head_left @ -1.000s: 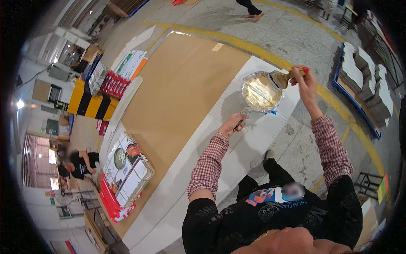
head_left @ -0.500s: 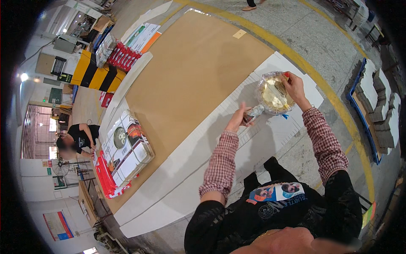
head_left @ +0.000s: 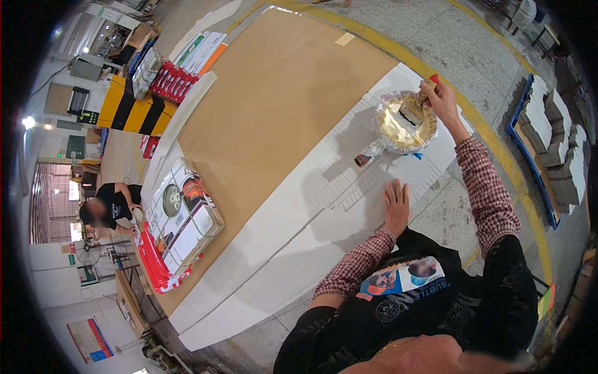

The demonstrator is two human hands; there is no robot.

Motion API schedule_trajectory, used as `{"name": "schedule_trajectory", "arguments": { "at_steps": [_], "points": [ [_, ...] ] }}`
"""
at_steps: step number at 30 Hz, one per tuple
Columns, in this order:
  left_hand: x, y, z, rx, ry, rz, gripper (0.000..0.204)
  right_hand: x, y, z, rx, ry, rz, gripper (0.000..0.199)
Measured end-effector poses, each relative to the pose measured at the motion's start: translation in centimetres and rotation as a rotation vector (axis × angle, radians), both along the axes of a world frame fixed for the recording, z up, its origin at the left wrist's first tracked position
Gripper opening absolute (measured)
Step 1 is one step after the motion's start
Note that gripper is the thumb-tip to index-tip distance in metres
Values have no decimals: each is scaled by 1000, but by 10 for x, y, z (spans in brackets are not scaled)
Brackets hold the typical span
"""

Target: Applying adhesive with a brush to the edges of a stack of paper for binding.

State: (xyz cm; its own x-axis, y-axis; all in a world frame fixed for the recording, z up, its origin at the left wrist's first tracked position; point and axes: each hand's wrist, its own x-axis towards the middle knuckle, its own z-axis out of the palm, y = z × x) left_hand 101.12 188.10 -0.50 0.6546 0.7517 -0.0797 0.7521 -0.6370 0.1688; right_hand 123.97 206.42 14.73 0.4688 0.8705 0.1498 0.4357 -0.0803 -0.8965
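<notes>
A round pan (head_left: 402,134) in clear plastic wrap sits on the white cardboard (head_left: 299,218) at the table's right side. Its inside shines gold with a dark and pale patch, and its wrapped handle (head_left: 370,153) points toward me on the left. A blue tie (head_left: 413,156) shows at its near edge. Beside the pan's far right rim, my right hand (head_left: 441,101) is closed on a small red-and-tan piece (head_left: 432,81), too small to name. My left hand (head_left: 396,204) is empty, fingers spread, over the cardboard's near edge.
Brown paper (head_left: 280,93) covers much of the table. Strapped printed boxes (head_left: 184,209) and red packs (head_left: 152,258) stand at its left. A person (head_left: 112,206) works beyond them. A blue pallet (head_left: 529,149) with stacked grey-white sheets lies on the floor at right.
My left hand has left the pan's handle and drawn back toward me, fingers spread. My right hand has moved slightly up and away from the pan's rim with the red-and-tan piece.
</notes>
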Motion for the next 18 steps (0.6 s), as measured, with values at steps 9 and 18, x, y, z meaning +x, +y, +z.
{"name": "schedule_trajectory", "arguments": {
  "at_steps": [9, 18],
  "points": [
    [5, 9, 5, 6, 114, -27, 94, 18, 3, -12, -9, 205, 30, 35],
    [3, 7, 2, 226, 215, -79, 59, -14, -8, 9, 103, -425, 79, 32]
  ]
}}
